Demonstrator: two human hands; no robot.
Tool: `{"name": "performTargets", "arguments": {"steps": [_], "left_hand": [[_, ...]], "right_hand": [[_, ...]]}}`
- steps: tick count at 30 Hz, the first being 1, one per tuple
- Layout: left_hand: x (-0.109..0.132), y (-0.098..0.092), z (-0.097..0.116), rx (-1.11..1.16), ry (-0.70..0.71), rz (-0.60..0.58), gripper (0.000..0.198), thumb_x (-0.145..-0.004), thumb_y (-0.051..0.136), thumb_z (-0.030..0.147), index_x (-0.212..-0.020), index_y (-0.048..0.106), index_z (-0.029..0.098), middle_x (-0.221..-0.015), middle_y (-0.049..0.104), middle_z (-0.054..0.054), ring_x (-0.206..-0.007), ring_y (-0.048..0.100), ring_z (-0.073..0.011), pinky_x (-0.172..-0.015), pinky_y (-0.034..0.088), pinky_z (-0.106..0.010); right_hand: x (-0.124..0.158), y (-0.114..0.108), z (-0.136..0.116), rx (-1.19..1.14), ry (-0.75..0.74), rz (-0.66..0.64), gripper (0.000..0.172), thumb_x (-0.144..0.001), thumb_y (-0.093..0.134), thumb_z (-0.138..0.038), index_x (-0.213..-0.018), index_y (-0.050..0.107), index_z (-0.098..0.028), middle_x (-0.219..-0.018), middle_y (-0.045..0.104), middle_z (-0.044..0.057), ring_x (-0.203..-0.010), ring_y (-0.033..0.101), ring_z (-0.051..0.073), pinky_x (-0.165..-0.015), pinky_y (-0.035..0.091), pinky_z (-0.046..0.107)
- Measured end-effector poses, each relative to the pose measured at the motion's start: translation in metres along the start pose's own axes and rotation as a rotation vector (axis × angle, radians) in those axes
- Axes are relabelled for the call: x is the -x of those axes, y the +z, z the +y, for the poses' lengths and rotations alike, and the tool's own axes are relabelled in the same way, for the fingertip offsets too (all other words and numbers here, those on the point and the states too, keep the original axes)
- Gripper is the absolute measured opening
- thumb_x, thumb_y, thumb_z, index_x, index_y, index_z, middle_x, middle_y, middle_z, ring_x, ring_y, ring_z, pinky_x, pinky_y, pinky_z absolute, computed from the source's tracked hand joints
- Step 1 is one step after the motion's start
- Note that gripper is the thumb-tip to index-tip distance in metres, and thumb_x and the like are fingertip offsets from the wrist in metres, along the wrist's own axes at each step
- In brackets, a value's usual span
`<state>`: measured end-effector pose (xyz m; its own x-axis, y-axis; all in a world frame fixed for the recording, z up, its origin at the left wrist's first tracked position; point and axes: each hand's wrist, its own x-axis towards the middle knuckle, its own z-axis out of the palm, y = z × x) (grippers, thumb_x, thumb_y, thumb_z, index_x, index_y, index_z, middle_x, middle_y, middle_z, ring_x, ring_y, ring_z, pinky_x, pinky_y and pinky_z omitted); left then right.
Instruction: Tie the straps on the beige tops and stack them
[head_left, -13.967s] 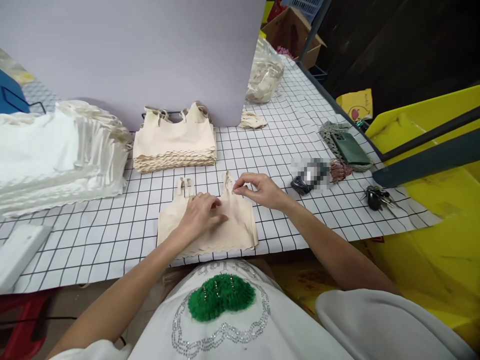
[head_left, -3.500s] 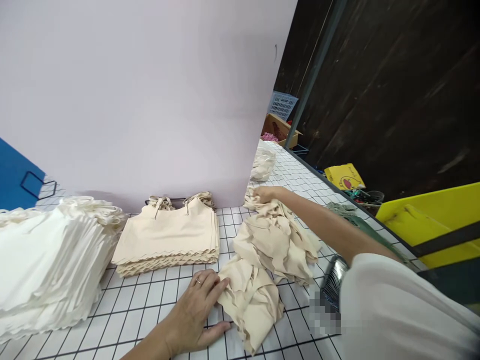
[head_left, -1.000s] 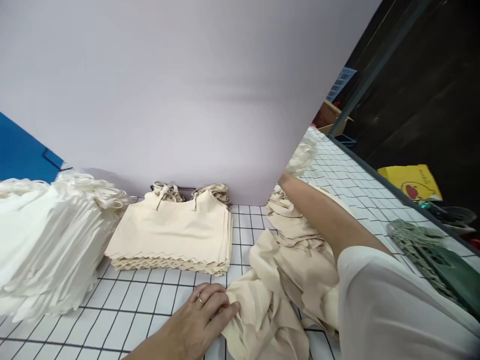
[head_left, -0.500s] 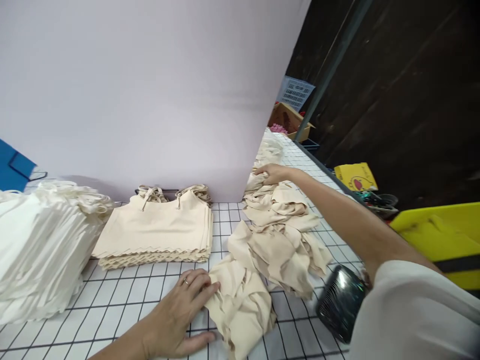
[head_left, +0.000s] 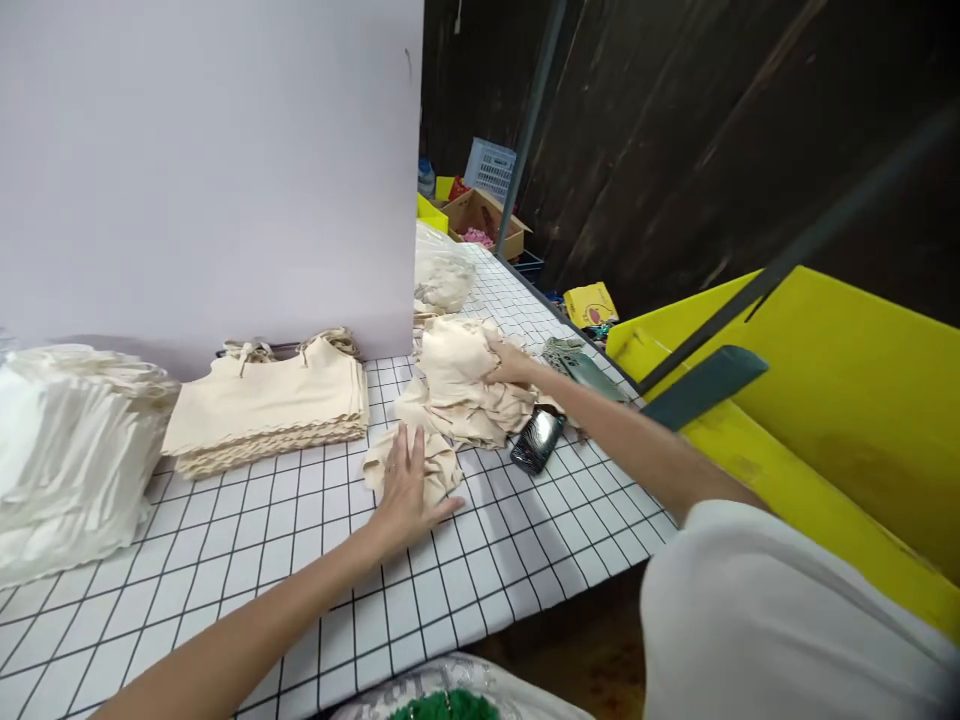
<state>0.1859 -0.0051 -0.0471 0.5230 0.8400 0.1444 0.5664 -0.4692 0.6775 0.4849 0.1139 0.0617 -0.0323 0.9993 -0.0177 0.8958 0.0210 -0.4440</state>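
My left hand [head_left: 405, 495] lies flat with fingers spread on a small crumpled piece of beige fabric [head_left: 439, 470]. Farther out, my right hand [head_left: 511, 362] grips the edge of a bunched beige cloth [head_left: 454, 350] on top of a loose heap of the same fabric. Its fingertips are partly hidden in the folds. Left of the heap, a neat stack of beige strappy garments [head_left: 274, 400] rests against the white panel. A black glossy object [head_left: 538, 440] with fine ridges sits just beside the heap, below my right forearm.
A tall stack of white fabric [head_left: 67, 450] stands at the left of the grid-patterned table [head_left: 270, 590]. The white panel [head_left: 202, 180] rises behind. Beyond the right edge are a yellow bin [head_left: 847, 370] and a grey metal bar [head_left: 705, 385]. A cardboard box [head_left: 514, 240] stands at the back.
My view has turned right and drawn back. My right hand has come nearer, bringing beige cloth over the heap. My left hand has moved onto the small crumpled piece.
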Motion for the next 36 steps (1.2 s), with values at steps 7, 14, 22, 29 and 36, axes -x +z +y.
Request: {"name": "performTargets", "arguments": {"steps": [7,14,22,29,36], "left_hand": [[-0.08,0.034,0.041,0.193,-0.068,0.07,0.099,-0.083,0.07,0.048,-0.158,0.019,0.008,-0.162,0.021,-0.028,-0.155,0.015,-0.0406,-0.123,0.022,-0.057],[-0.043,-0.027,0.024,0.394,0.04,-0.217,0.04,-0.083,0.068,0.049,-0.105,0.076,0.018,-0.116,0.072,-0.014,-0.113,0.067,-0.0326,-0.1,0.053,-0.046],[0.023,-0.095,-0.011,0.42,-0.111,0.029,0.044,-0.082,0.07,0.058,-0.102,0.078,0.021,-0.11,0.078,-0.01,-0.104,0.072,-0.0287,-0.096,0.058,-0.043],[0.031,-0.089,0.003,0.488,-0.145,0.015,0.04,-0.083,0.068,0.052,-0.101,0.077,0.017,-0.107,0.078,-0.011,-0.103,0.072,-0.0279,-0.096,0.058,-0.044],[0.031,-0.07,-0.003,0.491,-0.163,-0.054,0.05,-0.081,0.071,0.048,-0.119,0.07,0.015,-0.125,0.069,-0.016,-0.105,0.069,-0.028,-0.096,0.057,-0.046]], "right_hand": [[0.024,0.033,-0.066,-0.013,-0.208,-0.016,0.07,-0.079,0.07,-0.016,-0.146,0.049,-0.021,-0.145,0.055,0.012,-0.129,0.055,0.027,-0.11,0.046,0.043],[0.129,0.022,-0.024,0.142,-0.224,-0.111,0.027,-0.097,0.054,-0.036,-0.086,0.068,-0.015,-0.091,0.068,0.01,-0.093,0.062,0.026,-0.088,0.048,0.044],[0.231,0.052,0.052,0.378,-0.401,0.027,0.023,-0.094,0.041,-0.011,-0.092,0.064,-0.017,-0.109,0.066,0.015,-0.114,0.057,0.031,-0.102,0.039,0.054],[0.144,0.045,-0.003,0.151,-0.074,0.241,0.017,-0.094,0.047,-0.019,-0.092,0.064,-0.016,-0.101,0.067,0.013,-0.1,0.058,0.025,-0.096,0.042,0.04],[0.033,0.017,-0.034,-0.013,0.145,0.407,0.021,-0.089,0.05,-0.025,-0.074,0.062,-0.017,-0.076,0.066,0.008,-0.075,0.057,0.02,-0.068,0.044,0.029]]}}
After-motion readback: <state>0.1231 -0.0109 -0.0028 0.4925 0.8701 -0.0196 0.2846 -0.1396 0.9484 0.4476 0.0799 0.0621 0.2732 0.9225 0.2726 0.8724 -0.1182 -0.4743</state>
